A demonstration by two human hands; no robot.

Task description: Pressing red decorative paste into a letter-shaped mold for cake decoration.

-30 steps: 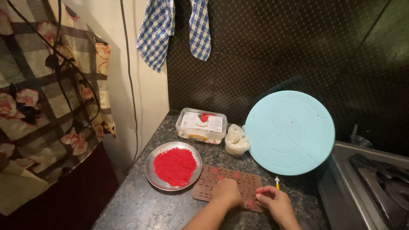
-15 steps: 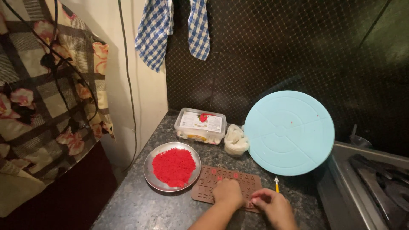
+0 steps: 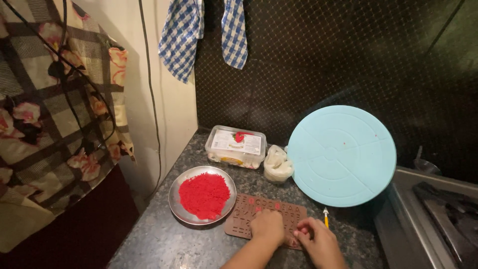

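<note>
A brown silicone mould point(image 3: 246, 215) with small letter cavities lies flat on the dark granite counter point(image 3: 164, 244). My left hand point(image 3: 267, 226) rests palm down on the mould's middle. My right hand point(image 3: 318, 240) is at the mould's right end, fingers curled and pressing something red into a cavity. A few cavities show red filling. To the left stands a round steel plate point(image 3: 174, 206) with a heap of red crumbly paste point(image 3: 204, 195). A thin yellow-handled tool point(image 3: 325, 217) lies just right of the mould.
A light-blue round turntable point(image 3: 341, 155) leans against the dark wall. A clear lidded box point(image 3: 235, 146) and a tied white bag point(image 3: 277, 164) stand behind the mould. A stove point(image 3: 433, 214) is at right. Checked towels point(image 3: 181, 35) hang above; patterned cloth point(image 3: 59, 124) hangs left.
My hands have stayed on the mould, with the right hand's fingers shifting slightly at its right end. The view has barely moved.
</note>
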